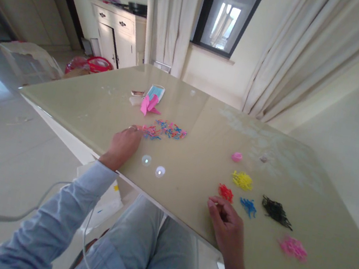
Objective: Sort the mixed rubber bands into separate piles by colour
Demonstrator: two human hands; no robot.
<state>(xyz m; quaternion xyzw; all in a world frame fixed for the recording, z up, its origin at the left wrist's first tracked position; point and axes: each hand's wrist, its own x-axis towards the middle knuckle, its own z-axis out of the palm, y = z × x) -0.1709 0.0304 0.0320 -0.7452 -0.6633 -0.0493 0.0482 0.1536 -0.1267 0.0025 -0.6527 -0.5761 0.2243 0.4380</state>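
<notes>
My left hand [125, 146] reaches to the left edge of a mixed pile of small pink, blue and red pieces [169, 129]; its fingertips are too small to make out. Near the front edge, my right hand [225, 219] rests with curled fingers, thumb against the fingertips; anything between them is hidden. Just beyond it lies a red pile [225, 193], with a blue pile [248, 207] to its right. A yellow pile [243, 180] sits behind them, a black pile [277, 212] farther right, and a pink pile [293, 248] nearer the right front.
Two small clear discs [160, 171] lie between my hands. Behind the mixed pile are pink paper [150, 105] and a blue mask [156, 93]. A pink lump [236, 156] sits behind the yellow pile. The table's front edge [166, 211] runs before my legs.
</notes>
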